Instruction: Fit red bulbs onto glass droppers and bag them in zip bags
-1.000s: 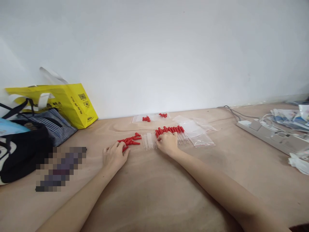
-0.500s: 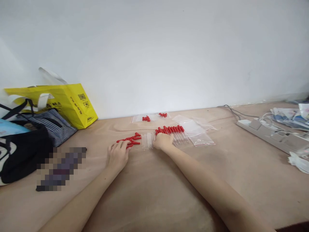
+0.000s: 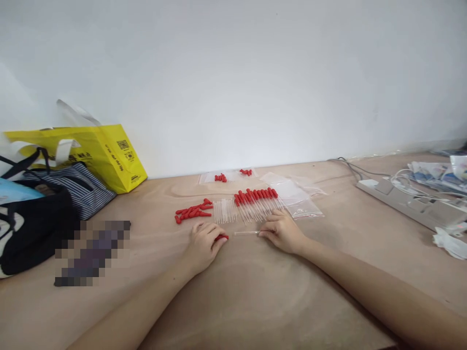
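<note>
My left hand point(image 3: 208, 244) is closed round a red rubber dropper bulb point(image 3: 221, 237), whose narrow end pokes out past the thumb. Facing it, my right hand point(image 3: 280, 232) pinches one end of a thin clear dropper tube point(image 3: 246, 233), held level just above or on the table. A small gap parts the tube's free end from the bulb. Beyond my left hand lies a heap of loose red bulbs point(image 3: 194, 212). Beside it is a row of clear tubes point(image 3: 224, 211), and right of those lie several droppers with red bulbs point(image 3: 257, 196) fitted on top.
Clear zip bags point(image 3: 301, 201) lie behind my right hand, and another bag with red bulbs point(image 3: 220, 178) is near the wall. At left stand a yellow bag point(image 3: 109, 155), a striped pouch point(image 3: 91, 187) and a black bag point(image 3: 40, 228). A power strip point(image 3: 408, 201) lies right.
My left hand has come right and nearer from the bulb heap, now with a bulb. My right hand has drawn back and right from the tube row, holding one tube.
</note>
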`<state>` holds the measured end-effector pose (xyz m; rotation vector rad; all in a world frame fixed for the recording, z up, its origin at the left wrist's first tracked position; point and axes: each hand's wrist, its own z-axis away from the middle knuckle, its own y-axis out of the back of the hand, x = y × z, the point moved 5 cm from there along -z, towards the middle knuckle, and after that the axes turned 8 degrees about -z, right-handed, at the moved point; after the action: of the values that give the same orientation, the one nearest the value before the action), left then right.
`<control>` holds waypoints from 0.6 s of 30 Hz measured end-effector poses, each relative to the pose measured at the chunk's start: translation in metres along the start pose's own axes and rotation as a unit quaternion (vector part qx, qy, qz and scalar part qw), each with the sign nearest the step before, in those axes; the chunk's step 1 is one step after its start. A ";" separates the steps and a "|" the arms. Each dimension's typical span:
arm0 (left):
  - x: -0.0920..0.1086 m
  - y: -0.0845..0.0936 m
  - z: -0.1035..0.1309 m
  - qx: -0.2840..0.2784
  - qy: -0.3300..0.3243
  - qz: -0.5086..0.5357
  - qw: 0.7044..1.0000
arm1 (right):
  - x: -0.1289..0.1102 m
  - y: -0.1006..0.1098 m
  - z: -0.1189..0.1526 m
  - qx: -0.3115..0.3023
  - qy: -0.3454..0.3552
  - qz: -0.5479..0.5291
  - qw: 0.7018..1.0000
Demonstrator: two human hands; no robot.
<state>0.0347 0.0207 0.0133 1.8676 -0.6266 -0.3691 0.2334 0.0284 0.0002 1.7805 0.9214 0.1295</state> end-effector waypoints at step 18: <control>-0.002 -0.003 -0.004 0.083 -0.030 -0.013 0.996 | -0.001 -0.019 -0.021 -0.030 -0.041 -0.089 0.995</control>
<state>0.0360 0.0256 0.0123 2.0302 -0.6931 -0.4021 0.2125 0.0466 -0.0067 1.6292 1.0010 -0.0301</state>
